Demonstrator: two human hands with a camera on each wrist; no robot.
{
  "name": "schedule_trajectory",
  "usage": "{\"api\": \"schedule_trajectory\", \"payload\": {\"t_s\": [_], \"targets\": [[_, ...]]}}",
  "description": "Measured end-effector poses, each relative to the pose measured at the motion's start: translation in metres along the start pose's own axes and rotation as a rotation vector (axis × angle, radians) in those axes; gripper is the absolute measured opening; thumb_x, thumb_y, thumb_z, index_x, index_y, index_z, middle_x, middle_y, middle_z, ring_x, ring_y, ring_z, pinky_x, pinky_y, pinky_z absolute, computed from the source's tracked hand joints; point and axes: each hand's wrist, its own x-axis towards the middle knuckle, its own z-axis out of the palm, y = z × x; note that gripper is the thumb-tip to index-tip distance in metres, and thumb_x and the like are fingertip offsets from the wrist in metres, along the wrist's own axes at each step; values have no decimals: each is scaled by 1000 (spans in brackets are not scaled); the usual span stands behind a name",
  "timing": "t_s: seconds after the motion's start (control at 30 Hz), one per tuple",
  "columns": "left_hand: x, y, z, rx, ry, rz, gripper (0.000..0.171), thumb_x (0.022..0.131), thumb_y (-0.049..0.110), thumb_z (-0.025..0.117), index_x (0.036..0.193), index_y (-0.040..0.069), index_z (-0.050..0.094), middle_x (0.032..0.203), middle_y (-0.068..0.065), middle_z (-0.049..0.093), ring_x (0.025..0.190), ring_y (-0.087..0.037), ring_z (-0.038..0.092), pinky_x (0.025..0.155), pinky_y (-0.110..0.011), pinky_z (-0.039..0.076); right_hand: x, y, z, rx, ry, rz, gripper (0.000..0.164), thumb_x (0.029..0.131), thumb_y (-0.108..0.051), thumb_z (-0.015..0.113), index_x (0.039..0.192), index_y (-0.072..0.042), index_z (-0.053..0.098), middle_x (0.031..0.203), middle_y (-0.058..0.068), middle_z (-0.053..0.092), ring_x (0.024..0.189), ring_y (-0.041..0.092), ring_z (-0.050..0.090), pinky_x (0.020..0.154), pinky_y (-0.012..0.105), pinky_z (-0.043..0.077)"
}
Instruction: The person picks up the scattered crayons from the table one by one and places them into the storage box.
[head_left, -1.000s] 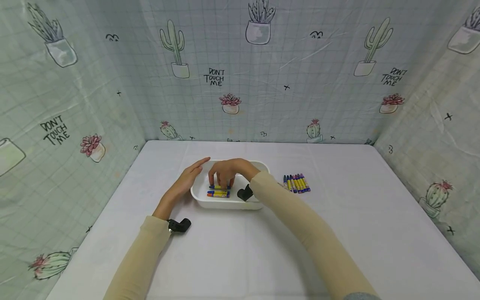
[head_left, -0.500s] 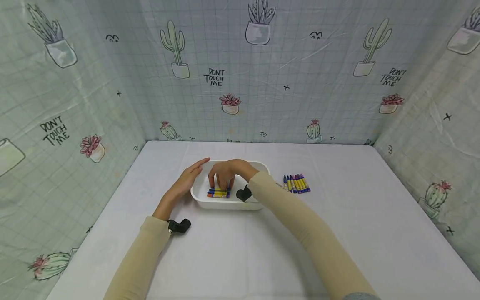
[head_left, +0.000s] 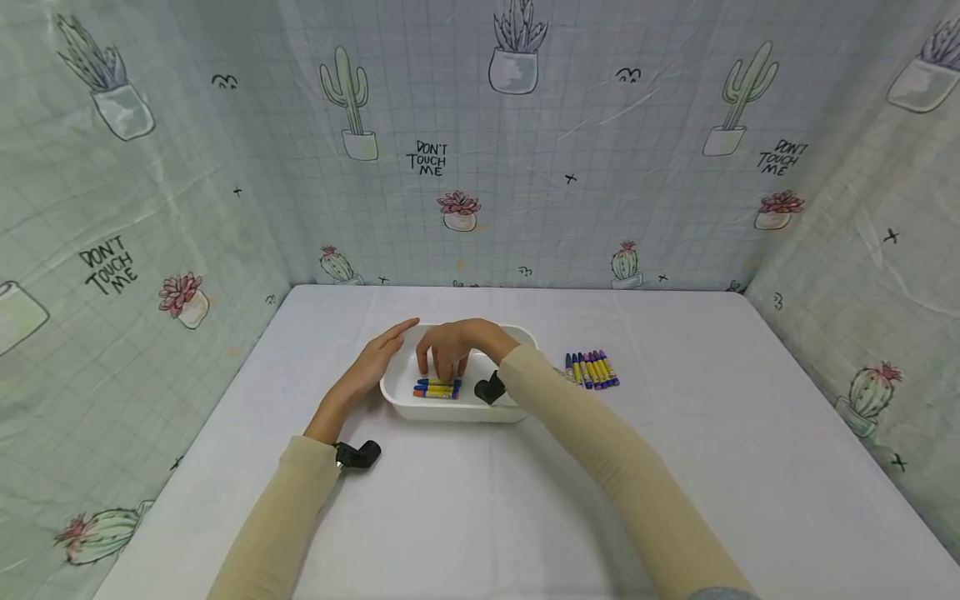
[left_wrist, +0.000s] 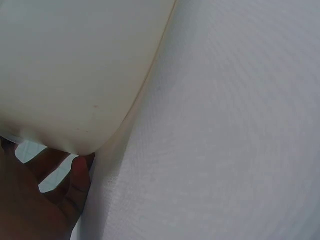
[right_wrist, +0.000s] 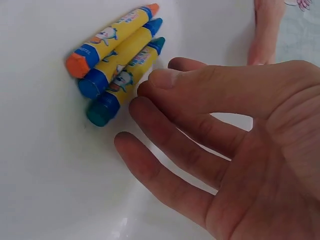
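Note:
Three crayons with yellow wrappers lie side by side in a white tray (head_left: 450, 412): an orange crayon (right_wrist: 112, 37), a blue crayon (right_wrist: 120, 60) and a green crayon (right_wrist: 127, 80). Over them is my right hand (head_left: 446, 346), its fingers loosely bent. In the right wrist view its thumb and fingertips are right beside the green crayon, with nothing held between them. My left hand (head_left: 372, 360) rests against the tray's left side, fingers extended along it. The left wrist view shows those fingers at the tray's outer wall (left_wrist: 75, 75).
A row of several crayons (head_left: 592, 369) lies on the white-covered table (head_left: 465, 508) to the right of the tray, partly behind my right sleeve. Patterned cloth walls (head_left: 480, 242) rise at the back and both sides.
The green crayon has shifted toward me, closing the gap to the other two, with my right fingers at it. My left hand stays at the tray.

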Motion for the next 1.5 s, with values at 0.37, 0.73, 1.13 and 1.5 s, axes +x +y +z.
{"api": "schedule_trajectory", "payload": {"t_s": [0.37, 0.73, 1.13, 1.5], "targets": [[-1, -3, 1, 6, 5, -16, 49, 115, 28, 28, 162, 22, 36, 171, -10, 27, 160, -37, 20, 128, -63, 17, -29, -1, -11, -13, 46, -84, 39, 95, -2, 66, 134, -8, 64, 125, 15, 68, 106, 22, 65, 86, 37, 63], [-3, -2, 0, -40, -11, -41, 49, 115, 28, 29, 163, 27, 33, 171, -11, 28, 150, -37, 39, 116, -56, 41, -74, 14, -20, -14, 153, -145, 34, 98, -7, 65, 132, -8, 64, 127, 19, 68, 106, 29, 68, 90, 43, 62], [-3, 0, 2, -57, -11, -30, 49, 115, 27, 28, 163, 25, 33, 171, -11, 29, 156, -36, 32, 125, -60, 29, -132, 52, -14, 47, 388, -137, 25, 99, -8, 65, 124, -11, 67, 119, 16, 70, 106, 31, 71, 89, 49, 62], [-4, 9, 1, -61, -19, -72, 50, 115, 24, 26, 164, 22, 30, 172, -11, 25, 158, -37, 26, 127, -60, 23, -174, 103, 7, 128, 565, -110, 26, 100, -11, 65, 125, -6, 65, 119, 21, 71, 104, 30, 71, 81, 42, 64]]}}
